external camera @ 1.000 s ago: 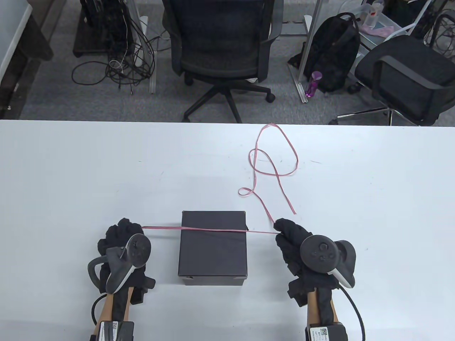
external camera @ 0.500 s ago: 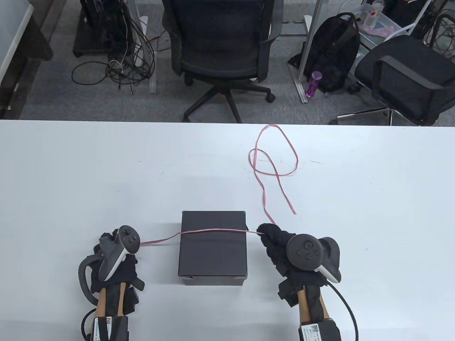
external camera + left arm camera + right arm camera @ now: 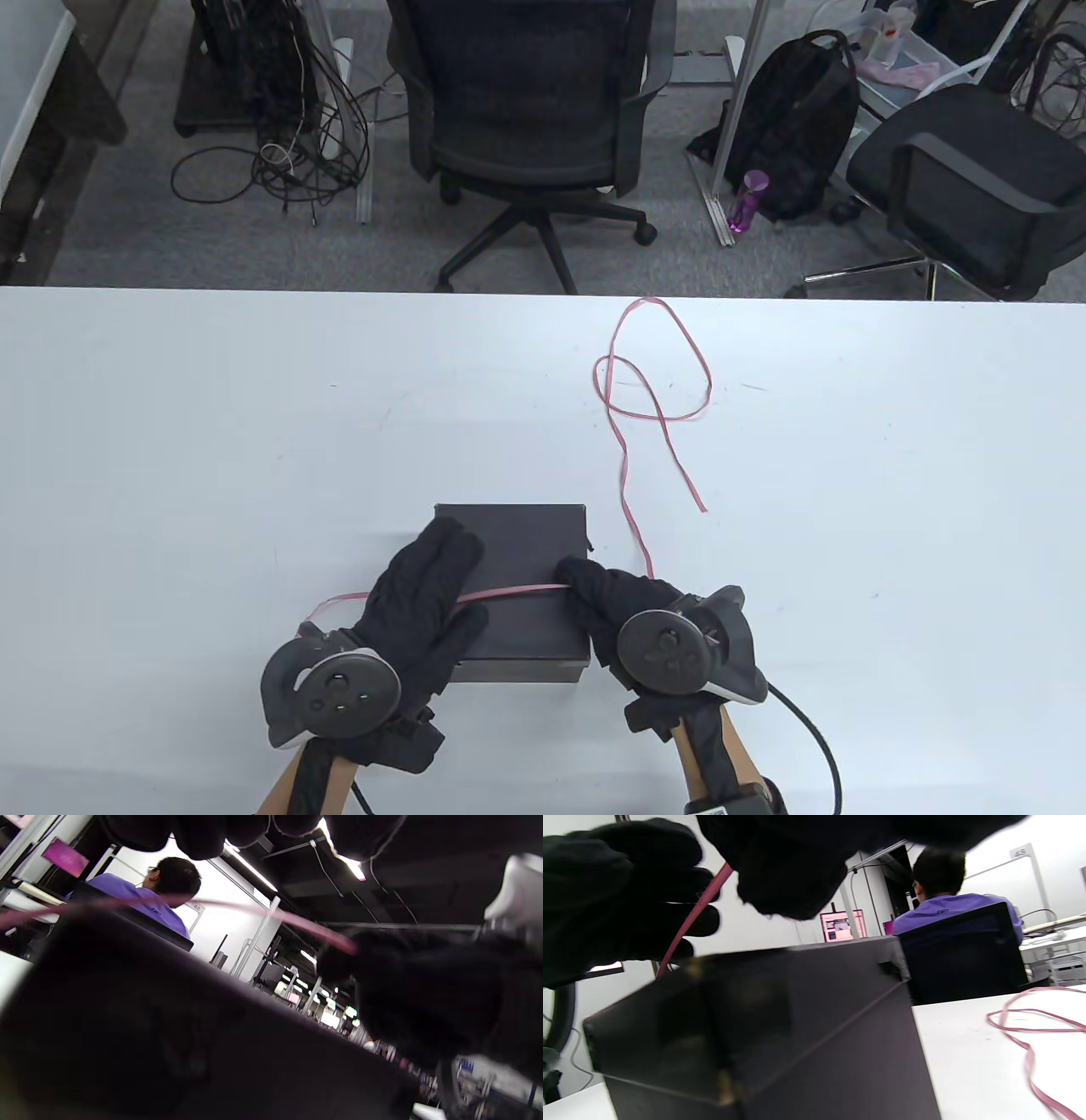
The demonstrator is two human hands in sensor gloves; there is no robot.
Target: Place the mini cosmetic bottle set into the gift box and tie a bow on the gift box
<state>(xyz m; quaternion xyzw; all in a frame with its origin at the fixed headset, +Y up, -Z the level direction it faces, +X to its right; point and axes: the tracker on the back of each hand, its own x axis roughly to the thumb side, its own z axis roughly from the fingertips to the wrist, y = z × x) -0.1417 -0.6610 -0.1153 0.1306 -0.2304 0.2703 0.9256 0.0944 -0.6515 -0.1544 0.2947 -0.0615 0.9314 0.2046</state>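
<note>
On the white table [image 3: 170, 424], the left hand [image 3: 424, 594] lies flat on the black box [image 3: 526, 535]; the right hand [image 3: 607, 598] pinches the pink ribbon [image 3: 624, 475], office chairs [image 3: 526, 93] at 12 o'clock.

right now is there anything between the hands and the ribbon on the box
Nothing visible. The left hand lies flat on the gift box lid over the pink ribbon, and the right hand pinches the ribbon at the lid's right edge.

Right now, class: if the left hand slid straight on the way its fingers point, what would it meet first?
The left hand lies on the black box, fingers pointing toward its far edge. Beyond that edge only bare table shows; the pink ribbon loops lie off to the right.
</note>
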